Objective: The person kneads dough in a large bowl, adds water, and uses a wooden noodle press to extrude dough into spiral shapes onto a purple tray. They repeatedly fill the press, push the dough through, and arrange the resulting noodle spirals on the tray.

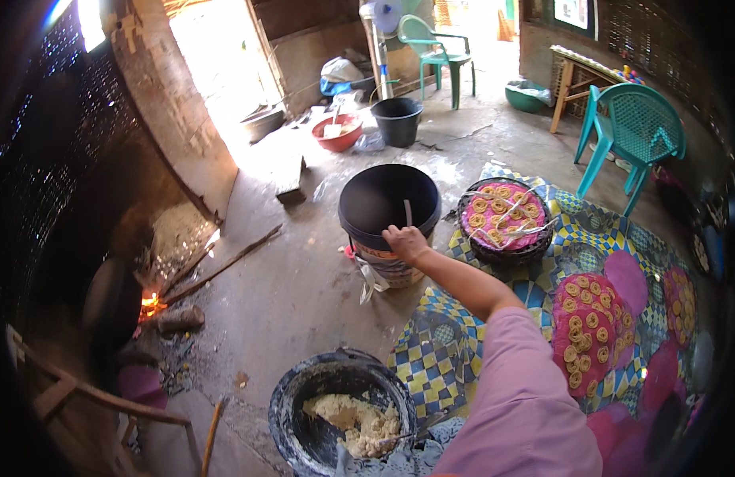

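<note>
My right hand, at the end of a pink-sleeved arm, is closed at the near rim of a large dark bucket. From the fingers a narrow pale handle sticks up against the bucket's dark inside; whatever it belongs to is hidden. A crumpled white plastic bag hangs low on the bucket's side. Closer to me stands a black basin with a lumpy, pale dough-like mass in it. My left hand is out of view.
Right of the bucket, a round basket holds coiled yellow pieces on pink. More coils lie on a pink round sheet over a patterned mat. At left, a small fire burns beside sticks. Green chairs stand behind.
</note>
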### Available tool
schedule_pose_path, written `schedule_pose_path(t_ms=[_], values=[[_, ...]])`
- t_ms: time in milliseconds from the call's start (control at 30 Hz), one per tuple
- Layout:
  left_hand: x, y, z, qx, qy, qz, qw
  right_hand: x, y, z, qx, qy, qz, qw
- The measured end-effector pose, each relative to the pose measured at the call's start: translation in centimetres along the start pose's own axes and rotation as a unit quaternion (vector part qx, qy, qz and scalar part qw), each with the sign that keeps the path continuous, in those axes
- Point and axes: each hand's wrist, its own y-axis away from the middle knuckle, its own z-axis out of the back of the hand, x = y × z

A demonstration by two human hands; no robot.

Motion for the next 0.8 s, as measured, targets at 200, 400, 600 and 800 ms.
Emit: schedule_pose_path(t_ms=[200,400,600,800], values=[[-0.2,1.0,-1.1,0.007,-0.033,0.01,0.999,1.9,7.5,5.7,0.005,0.021,0.074,0.997],[-1.8,-0.4,0.4,-0.024,-0.025,0.04,0.999,3.1,7.8,10.2,0.223,-0.097,0.073,0.967],[-3.1,-2.9,0.5,-0.061,-0.012,0.06,0.996,-2.9,-3.9,2.4,0.276,-0.135,0.001,0.952],[-2.9,-3.8,0.3,-0.031,-0.001,0.091,0.995,-1.8,-2.9,-15.4,0.339,0.16,0.273,0.886]])
